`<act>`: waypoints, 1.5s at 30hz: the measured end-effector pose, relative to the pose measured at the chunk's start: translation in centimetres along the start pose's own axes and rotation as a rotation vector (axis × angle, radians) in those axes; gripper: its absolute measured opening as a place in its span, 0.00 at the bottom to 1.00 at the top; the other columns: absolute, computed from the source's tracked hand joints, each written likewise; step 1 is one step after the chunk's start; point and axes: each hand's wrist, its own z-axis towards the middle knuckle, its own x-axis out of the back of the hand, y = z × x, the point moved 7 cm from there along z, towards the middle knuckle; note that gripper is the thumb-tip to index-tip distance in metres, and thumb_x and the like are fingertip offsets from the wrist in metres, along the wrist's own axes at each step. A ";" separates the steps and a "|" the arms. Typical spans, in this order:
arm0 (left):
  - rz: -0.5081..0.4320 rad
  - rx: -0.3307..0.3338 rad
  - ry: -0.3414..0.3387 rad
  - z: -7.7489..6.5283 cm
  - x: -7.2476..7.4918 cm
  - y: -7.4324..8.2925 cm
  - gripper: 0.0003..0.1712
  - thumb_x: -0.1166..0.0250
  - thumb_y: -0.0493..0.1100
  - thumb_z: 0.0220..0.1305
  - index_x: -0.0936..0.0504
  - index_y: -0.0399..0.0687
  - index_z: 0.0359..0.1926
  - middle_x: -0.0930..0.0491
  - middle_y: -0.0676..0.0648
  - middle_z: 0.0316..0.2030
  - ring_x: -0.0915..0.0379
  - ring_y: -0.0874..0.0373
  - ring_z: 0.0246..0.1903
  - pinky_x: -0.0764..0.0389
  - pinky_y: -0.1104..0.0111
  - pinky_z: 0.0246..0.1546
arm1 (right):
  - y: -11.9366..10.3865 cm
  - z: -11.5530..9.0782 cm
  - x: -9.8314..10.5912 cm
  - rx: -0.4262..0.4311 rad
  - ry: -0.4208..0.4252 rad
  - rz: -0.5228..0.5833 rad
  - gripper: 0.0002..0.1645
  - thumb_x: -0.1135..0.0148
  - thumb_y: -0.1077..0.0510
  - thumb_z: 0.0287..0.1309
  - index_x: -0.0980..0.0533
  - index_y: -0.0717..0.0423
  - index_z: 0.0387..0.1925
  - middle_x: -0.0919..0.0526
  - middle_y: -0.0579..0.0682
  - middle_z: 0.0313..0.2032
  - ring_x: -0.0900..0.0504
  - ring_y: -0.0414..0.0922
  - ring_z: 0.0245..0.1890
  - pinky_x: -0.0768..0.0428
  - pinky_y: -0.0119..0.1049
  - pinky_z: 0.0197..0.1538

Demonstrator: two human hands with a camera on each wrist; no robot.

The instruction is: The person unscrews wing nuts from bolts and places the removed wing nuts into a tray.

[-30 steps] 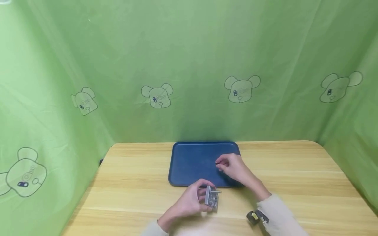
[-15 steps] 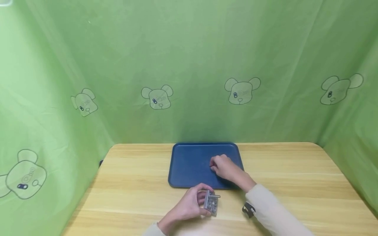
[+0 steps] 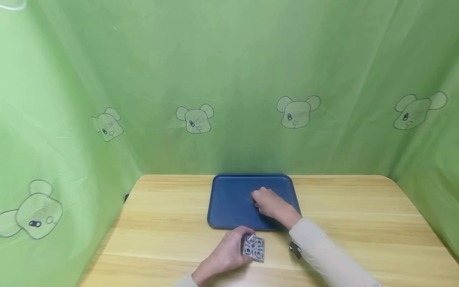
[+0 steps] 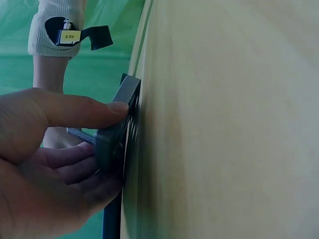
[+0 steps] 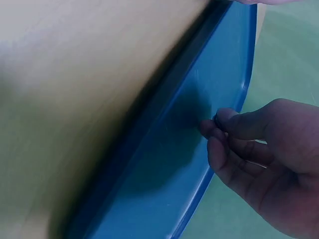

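Observation:
In the head view my left hand point(image 3: 231, 249) grips a square grey metal block point(image 3: 254, 248) by its edges, near the front of the blue tray point(image 3: 229, 225). Its patterned face with round recesses is turned up toward the head camera. A threaded bolt point(image 4: 81, 135) sticks out of the block in the left wrist view. Over the tray, my right hand point(image 3: 270, 204) has thumb and fingertips pinched together. Between them sits a small dark piece point(image 5: 215, 119), mostly hidden, its kind too small to tell.
The tray lies on a wooden table point(image 3: 161, 223), close to the back edge. Green cloth point(image 3: 236, 79) printed with bear heads hangs behind and at both sides. A black wrist camera point(image 3: 295, 250) hangs under the right sleeve.
My right hand has moved left over the tray, with its fingers pointing further down. The left hand has tilted the block so its patterned face turns more toward the head camera.

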 end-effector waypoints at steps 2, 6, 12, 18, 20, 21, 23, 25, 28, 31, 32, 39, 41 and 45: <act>0.041 -0.002 0.005 0.0 0.0 0.1 0.40 0.18 0.34 0.39 0.21 0.44 0.58 0.19 0.52 0.49 0.25 0.63 0.49 0.20 0.68 0.59 | -0.1 0.2 -0.1 0.014 0.008 -0.012 0.12 0.33 0.71 0.60 0.24 0.56 0.25 0.25 0.47 0.20 0.25 0.44 0.21 0.19 0.36 0.24; 0.086 0.001 0.018 0.1 0.1 0.0 0.40 0.16 0.35 0.38 0.20 0.45 0.57 0.19 0.53 0.48 0.26 0.63 0.48 0.20 0.68 0.58 | -0.2 0.6 -0.4 0.054 0.037 -0.043 0.12 0.33 0.70 0.59 0.24 0.56 0.24 0.23 0.48 0.21 0.22 0.46 0.21 0.17 0.39 0.25; 0.129 -0.012 0.043 0.3 0.4 -0.3 0.39 0.14 0.37 0.35 0.18 0.46 0.54 0.17 0.54 0.46 0.25 0.63 0.46 0.20 0.69 0.54 | -0.4 1.3 -1.0 0.105 0.062 -0.062 0.10 0.35 0.69 0.62 0.25 0.56 0.27 0.23 0.50 0.21 0.21 0.48 0.21 0.17 0.40 0.23; 0.130 -0.002 0.031 0.4 0.3 -0.6 0.40 0.13 0.38 0.34 0.18 0.47 0.54 0.17 0.53 0.48 0.24 0.61 0.50 0.20 0.65 0.59 | 0.1 1.4 -1.6 0.095 0.054 -0.043 0.04 0.35 0.69 0.62 0.22 0.60 0.33 0.21 0.51 0.23 0.20 0.48 0.23 0.17 0.39 0.24; 0.116 -0.003 0.028 0.4 0.4 -0.6 0.40 0.13 0.38 0.35 0.18 0.46 0.55 0.17 0.53 0.49 0.24 0.61 0.51 0.20 0.65 0.61 | 0.2 1.5 -1.5 0.093 0.059 -0.038 0.04 0.35 0.69 0.62 0.22 0.60 0.34 0.21 0.51 0.23 0.20 0.48 0.24 0.17 0.39 0.25; 0.105 -0.004 0.027 0.4 0.6 -0.7 0.41 0.13 0.39 0.35 0.19 0.46 0.55 0.17 0.53 0.50 0.24 0.61 0.51 0.21 0.66 0.61 | 0.3 1.5 -1.5 0.088 0.064 -0.031 0.04 0.35 0.69 0.62 0.22 0.60 0.33 0.21 0.51 0.23 0.20 0.48 0.24 0.17 0.39 0.24; 0.077 0.001 0.033 0.4 1.0 -0.8 0.42 0.13 0.40 0.36 0.19 0.46 0.57 0.18 0.53 0.52 0.24 0.60 0.54 0.21 0.65 0.63 | 0.5 1.5 -1.5 0.073 0.066 -0.017 0.04 0.35 0.68 0.63 0.22 0.59 0.33 0.21 0.50 0.23 0.20 0.46 0.24 0.17 0.37 0.25; 0.035 0.012 0.052 0.1 1.7 -1.3 0.43 0.14 0.41 0.39 0.20 0.45 0.60 0.19 0.52 0.55 0.24 0.58 0.57 0.22 0.62 0.66 | 0.8 1.5 -1.6 0.058 0.062 -0.003 0.05 0.34 0.67 0.63 0.22 0.58 0.33 0.21 0.49 0.23 0.21 0.46 0.24 0.16 0.36 0.26; -0.030 0.055 0.103 -0.5 3.4 -2.8 0.40 0.18 0.41 0.47 0.23 0.45 0.63 0.20 0.49 0.59 0.25 0.54 0.60 0.24 0.58 0.68 | 1.1 1.4 -1.8 0.041 0.053 0.019 0.05 0.34 0.66 0.64 0.22 0.57 0.33 0.21 0.48 0.24 0.20 0.45 0.24 0.15 0.36 0.28; -0.063 0.088 0.173 -1.2 5.6 -4.6 0.36 0.23 0.42 0.56 0.25 0.42 0.65 0.21 0.46 0.61 0.26 0.51 0.62 0.25 0.53 0.68 | 1.2 1.2 -2.1 0.037 0.053 0.026 0.05 0.33 0.66 0.63 0.22 0.56 0.33 0.20 0.48 0.25 0.19 0.45 0.26 0.14 0.37 0.30; -0.064 0.095 0.197 -1.5 6.4 -5.2 0.35 0.25 0.42 0.58 0.26 0.41 0.66 0.22 0.44 0.61 0.26 0.50 0.62 0.24 0.52 0.68 | 1.3 1.2 -2.1 0.036 0.055 0.026 0.05 0.33 0.65 0.63 0.22 0.56 0.33 0.20 0.48 0.25 0.19 0.45 0.26 0.13 0.38 0.30; 0.047 0.120 0.342 -3.0 10.8 -8.9 0.32 0.30 0.44 0.67 0.28 0.34 0.66 0.24 0.36 0.63 0.28 0.40 0.63 0.25 0.45 0.67 | 1.1 0.6 -2.4 0.064 0.080 0.041 0.04 0.31 0.65 0.63 0.21 0.58 0.35 0.19 0.49 0.27 0.17 0.46 0.29 0.12 0.39 0.34; 0.086 0.126 0.363 -3.3 11.7 -9.8 0.31 0.31 0.43 0.68 0.28 0.34 0.67 0.25 0.35 0.63 0.29 0.38 0.64 0.27 0.44 0.68 | 1.1 0.3 -2.4 0.073 0.094 0.044 0.05 0.31 0.63 0.63 0.21 0.58 0.35 0.19 0.48 0.27 0.18 0.46 0.29 0.12 0.39 0.33; 0.146 0.131 0.380 -3.6 12.9 -11.1 0.31 0.33 0.44 0.70 0.30 0.33 0.68 0.27 0.33 0.65 0.32 0.37 0.66 0.30 0.44 0.70 | 1.3 -0.8 -2.1 0.074 0.142 0.016 0.07 0.30 0.61 0.62 0.21 0.60 0.36 0.20 0.49 0.27 0.19 0.47 0.29 0.12 0.42 0.34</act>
